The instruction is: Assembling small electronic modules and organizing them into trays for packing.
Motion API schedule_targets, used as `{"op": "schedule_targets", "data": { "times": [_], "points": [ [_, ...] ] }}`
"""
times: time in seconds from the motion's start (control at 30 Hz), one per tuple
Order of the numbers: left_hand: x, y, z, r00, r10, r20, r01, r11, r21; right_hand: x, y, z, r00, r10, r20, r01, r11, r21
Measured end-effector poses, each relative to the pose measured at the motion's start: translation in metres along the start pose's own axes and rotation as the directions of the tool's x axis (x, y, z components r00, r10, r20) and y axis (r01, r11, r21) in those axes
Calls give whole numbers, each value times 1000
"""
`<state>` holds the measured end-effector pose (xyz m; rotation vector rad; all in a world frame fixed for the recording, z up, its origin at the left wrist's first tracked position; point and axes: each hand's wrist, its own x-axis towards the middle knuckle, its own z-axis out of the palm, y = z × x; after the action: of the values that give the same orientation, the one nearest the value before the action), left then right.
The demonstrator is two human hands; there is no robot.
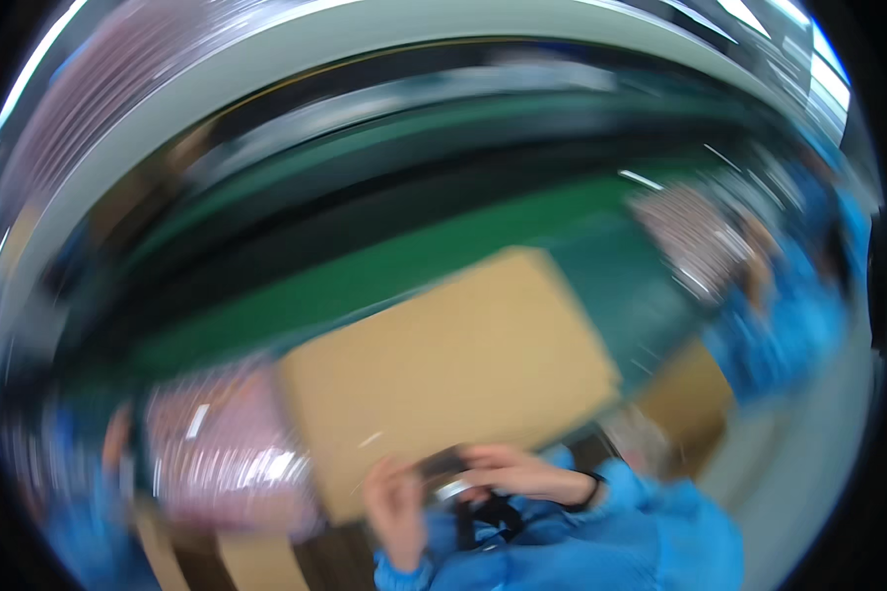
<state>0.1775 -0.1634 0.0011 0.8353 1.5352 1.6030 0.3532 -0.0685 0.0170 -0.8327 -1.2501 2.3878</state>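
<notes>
left hand [396, 502] | right hand [522, 475] | both seemingly gripping dark object [441, 461] | cardboard [453, 355] beyond

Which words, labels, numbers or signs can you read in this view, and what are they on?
None can be read; the picture is motion-blurred.
Tan cardboard: no readable text, only a pale streak.
Glossy pink bundle: blur and glare, nothing readable.
Dark object between the left hand and right hand: too blurred to read.
</notes>
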Motion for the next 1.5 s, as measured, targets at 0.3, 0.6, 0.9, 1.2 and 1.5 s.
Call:
{"op": "schedule_targets", "data": {
  "times": [0.3,0.6,0.9,1.2,1.5],
  "points": [
    [-41,-53,231,870,-383,309,362,924,125,-144,42,-188,980,-170,-107,180,979,97],
    [38,-54,175,962,-240,129,253,963,-95,-323,-87,-402,-671,-397,-626,326,600,-730],
    [34,-56,134,966,-224,132,251,934,-253,-192,-42,-300,426,-339,-839,401,902,-161],
    [-27,-47,74,998,40,44,-43,997,60,-59,34,-111,898,-419,-134,332,845,-419],
    [-93,2,45,998,-64,26,67,992,-110,-80,51,-11,961,-275,23,276,954,-113]
  ]
}}
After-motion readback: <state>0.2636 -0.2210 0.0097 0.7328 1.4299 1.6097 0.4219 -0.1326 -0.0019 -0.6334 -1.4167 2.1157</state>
